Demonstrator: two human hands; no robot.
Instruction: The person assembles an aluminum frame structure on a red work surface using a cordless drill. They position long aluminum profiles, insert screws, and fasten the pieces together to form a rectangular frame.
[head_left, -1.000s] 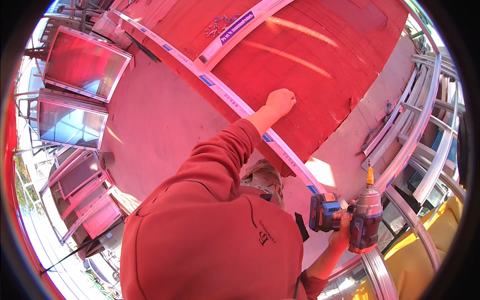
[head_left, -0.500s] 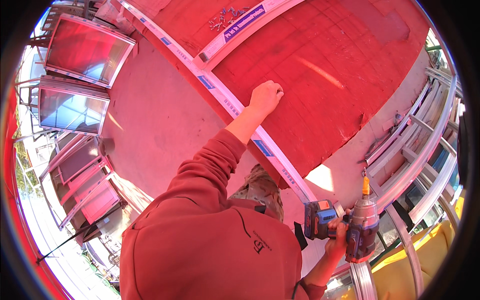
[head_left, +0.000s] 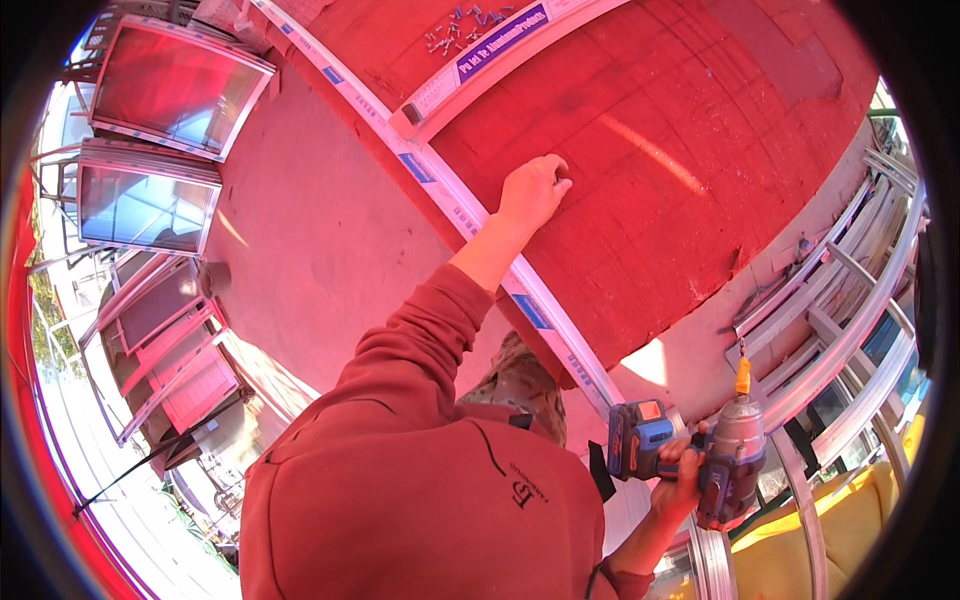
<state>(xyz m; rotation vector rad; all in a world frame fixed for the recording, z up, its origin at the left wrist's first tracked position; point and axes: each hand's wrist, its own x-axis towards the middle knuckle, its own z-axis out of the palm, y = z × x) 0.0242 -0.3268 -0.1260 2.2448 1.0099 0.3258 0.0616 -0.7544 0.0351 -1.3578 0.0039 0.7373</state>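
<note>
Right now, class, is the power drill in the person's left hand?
No, the power drill is gripped by the right hand.

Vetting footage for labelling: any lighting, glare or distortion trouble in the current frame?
Head view: pink-red cast over most of the scene, left edge washed out; head view: sunlit streak on the red work surface, reflections in the lower glazed panel; head view: fisheye bends the metal rail at right; head view: left hand and power drill readable, no strong blur.

Your red-topped worktable (head_left: 680, 130) carries a long aluminium profile (head_left: 440, 190) along its edge, a crosswise profile (head_left: 505, 45), and scattered small metal pieces (head_left: 470, 38).
</note>
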